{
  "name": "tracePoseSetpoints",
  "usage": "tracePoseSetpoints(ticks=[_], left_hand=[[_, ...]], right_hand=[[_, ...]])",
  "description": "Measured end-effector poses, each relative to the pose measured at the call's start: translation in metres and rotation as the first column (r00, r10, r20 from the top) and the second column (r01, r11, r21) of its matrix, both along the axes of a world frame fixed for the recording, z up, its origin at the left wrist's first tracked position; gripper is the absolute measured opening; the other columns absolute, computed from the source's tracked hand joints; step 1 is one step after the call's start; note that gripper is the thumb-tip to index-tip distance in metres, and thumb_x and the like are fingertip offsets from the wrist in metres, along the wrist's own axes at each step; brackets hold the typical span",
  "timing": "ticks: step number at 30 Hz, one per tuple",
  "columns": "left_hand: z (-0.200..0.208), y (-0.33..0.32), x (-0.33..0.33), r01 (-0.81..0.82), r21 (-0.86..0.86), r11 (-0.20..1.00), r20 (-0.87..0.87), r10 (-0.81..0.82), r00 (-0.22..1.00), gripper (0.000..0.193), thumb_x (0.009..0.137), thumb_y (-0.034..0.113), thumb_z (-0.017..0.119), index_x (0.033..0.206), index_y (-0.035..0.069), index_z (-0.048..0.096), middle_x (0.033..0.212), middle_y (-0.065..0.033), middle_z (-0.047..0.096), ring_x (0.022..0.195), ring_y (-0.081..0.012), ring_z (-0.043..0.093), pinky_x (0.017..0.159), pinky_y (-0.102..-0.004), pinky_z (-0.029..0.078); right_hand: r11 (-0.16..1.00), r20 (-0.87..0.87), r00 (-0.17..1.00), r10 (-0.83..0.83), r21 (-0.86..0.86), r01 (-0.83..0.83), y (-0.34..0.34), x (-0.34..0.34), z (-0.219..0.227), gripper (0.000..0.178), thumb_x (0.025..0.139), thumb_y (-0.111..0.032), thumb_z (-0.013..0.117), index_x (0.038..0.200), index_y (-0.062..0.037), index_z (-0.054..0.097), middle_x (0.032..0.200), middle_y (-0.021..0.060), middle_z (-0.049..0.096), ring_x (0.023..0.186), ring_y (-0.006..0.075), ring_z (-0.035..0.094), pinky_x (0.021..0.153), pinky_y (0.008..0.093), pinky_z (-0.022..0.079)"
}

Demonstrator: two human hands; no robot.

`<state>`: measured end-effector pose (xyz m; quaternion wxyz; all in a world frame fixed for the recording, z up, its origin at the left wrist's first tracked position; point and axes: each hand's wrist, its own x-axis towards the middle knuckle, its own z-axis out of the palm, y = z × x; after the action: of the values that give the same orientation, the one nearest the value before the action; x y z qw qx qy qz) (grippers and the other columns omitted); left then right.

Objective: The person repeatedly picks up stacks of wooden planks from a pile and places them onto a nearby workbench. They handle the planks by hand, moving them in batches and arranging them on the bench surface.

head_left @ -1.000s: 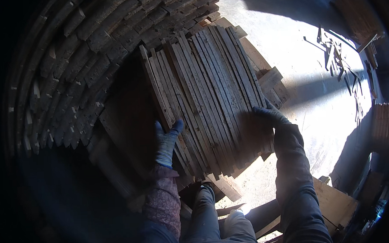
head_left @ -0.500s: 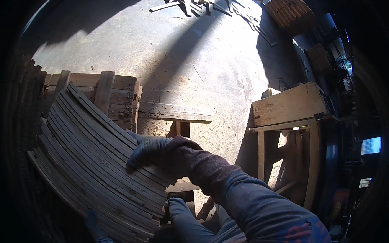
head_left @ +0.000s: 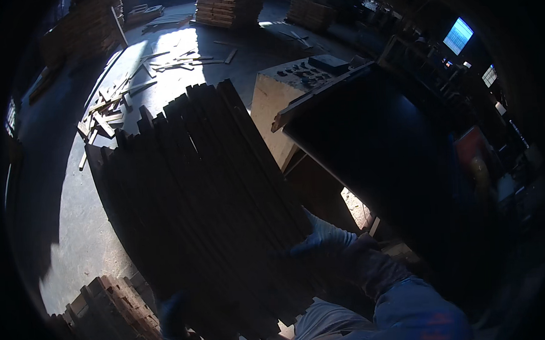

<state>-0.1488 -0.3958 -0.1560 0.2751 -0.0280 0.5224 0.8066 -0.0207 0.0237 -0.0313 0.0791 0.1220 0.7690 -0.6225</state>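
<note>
A wide bundle of thin wooden slats (head_left: 207, 203), dark in the shade, is held up in front of me, its uneven far ends pointing away. My right hand (head_left: 324, 233), in a pale glove, grips the bundle's right edge near its close end. At the lower left edge my gloved left hand (head_left: 171, 317) presses the other side, its fingers mostly lost in shadow. The slats stay squeezed side by side between both hands. Their far right corner comes close to a dark-topped table (head_left: 368, 135).
Beside the table's far end stands a light wooden box (head_left: 270, 106) with small dark pieces on top. Loose slats (head_left: 106, 113) lie scattered on the sunlit floor. More stacked wood (head_left: 217, 7) stands farther back, and a wooden pile (head_left: 108, 305) sits at the lower left.
The bundle has been lifted off the wood pile at the left and swung right toward the table, both hands still on it. My view has turned right and up.
</note>
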Motion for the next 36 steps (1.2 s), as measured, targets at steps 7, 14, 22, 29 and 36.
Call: tracePoseSetpoints(ticks=[7, 14, 22, 29, 36], left_hand=[[0.163, 0.470, -0.024, 0.713, -0.140, 0.688, -0.403, -0.697, 0.593, 0.092, 0.078, 0.009, 0.079, 0.154, 0.006, 0.026, 0.139, -0.0166, 0.051, 0.125, -0.0268, 0.053, 0.107, -0.0401, 0.046], [0.164, 0.709, -0.021, 0.573, -0.746, 0.340, -0.299, -0.939, 0.167, 0.076, 0.088, 0.045, 0.073, 0.146, 0.005, 0.044, 0.127, -0.0157, 0.064, 0.121, -0.0266, 0.059, 0.105, -0.0361, 0.043], [0.179, 0.749, -0.015, 0.452, -0.809, 0.375, -0.364, -0.924, 0.116, 0.089, 0.085, 0.055, 0.070, 0.151, 0.006, 0.036, 0.127, -0.0235, 0.062, 0.119, -0.0374, 0.059, 0.103, -0.0422, 0.045], [0.230, 0.599, -0.028, 0.138, -0.760, 0.635, -0.602, -0.768, 0.216, 0.099, 0.082, 0.060, 0.068, 0.158, 0.016, 0.020, 0.158, -0.0246, 0.025, 0.149, -0.0442, 0.016, 0.118, -0.0665, 0.008], [0.008, 0.234, -0.004, -0.083, -0.469, 0.879, -0.483, -0.177, 0.857, 0.064, 0.090, 0.042, 0.068, 0.142, 0.009, 0.050, 0.140, -0.0225, 0.052, 0.134, -0.0402, 0.045, 0.111, -0.0474, 0.039]], right_hand=[[0.633, 0.153, 0.651, -0.744, -0.151, 0.759, 0.225, 0.243, 0.051, 0.066, 0.069, -0.023, 0.092, 0.125, -0.0029, 0.063, 0.117, 0.0126, 0.069, 0.114, 0.0279, 0.064, 0.104, 0.0389, 0.051], [0.463, 0.064, 0.458, -0.886, 0.134, 0.876, 0.322, 0.292, -0.001, 0.071, 0.089, -0.046, 0.070, 0.134, 0.0049, 0.050, 0.128, 0.0170, 0.059, 0.118, 0.0277, 0.058, 0.104, 0.0395, 0.048], [0.162, -0.124, 0.215, -0.969, 0.338, 0.927, 0.378, 0.273, -0.005, 0.114, 0.073, -0.047, 0.087, 0.146, 0.0126, 0.023, 0.133, 0.0260, 0.056, 0.123, 0.0329, 0.055, 0.112, 0.0398, 0.037], [0.339, -0.005, 0.342, -0.940, -0.138, 0.931, 0.358, 0.146, -0.010, 0.069, 0.087, -0.045, 0.073, 0.125, 0.0106, 0.057, 0.116, 0.0207, 0.064, 0.097, 0.0311, 0.063, 0.087, 0.0411, 0.051], [0.457, -0.390, 0.752, -0.532, 0.615, 0.642, 0.253, -0.036, -0.039, 0.070, 0.082, -0.031, 0.075, 0.136, 0.0037, 0.047, 0.132, 0.0217, 0.051, 0.115, 0.0356, 0.052, 0.100, 0.0461, 0.042]])
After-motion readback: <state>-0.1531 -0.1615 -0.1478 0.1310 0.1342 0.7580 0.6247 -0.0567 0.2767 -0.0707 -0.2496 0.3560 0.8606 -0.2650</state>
